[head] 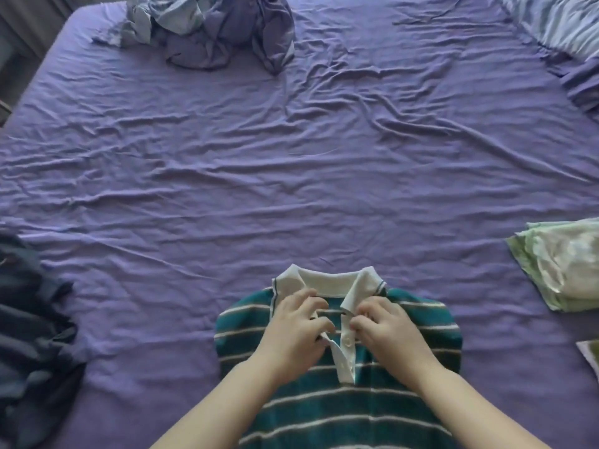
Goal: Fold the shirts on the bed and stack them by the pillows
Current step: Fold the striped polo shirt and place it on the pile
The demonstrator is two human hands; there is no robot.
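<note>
Polo shirt [340,400], teal with thin white stripes, lies face up on the near edge of the bed [291,176], its white collar [327,278] pointing away from the person and its body running off the bottom of the view. Both sleeves seem tucked in, so the shoulders show as rounded edges. The left hand [296,322] has its fingers curled and pinches the left edge of the white button placket [345,358] just below the collar. The right hand [385,325] is curled too, its fingertips pinching the right edge of the placket under the right collar tip. The two hands sit close together, nearly touching, over the open neck. One white button shows on the placket below them.

A purple, creased sheet covers the bed. At the far side, left of centre, a crumpled heap of pale blue and purple clothes [210,30] lies loose. A dark blue garment [32,335] is bunched at the left edge. At the right edge sits a folded pale green piece [560,270], with a corner of another light item [591,354] just below it. A striped pillow [557,21] fills the far right corner, with purple fabric beside it
</note>
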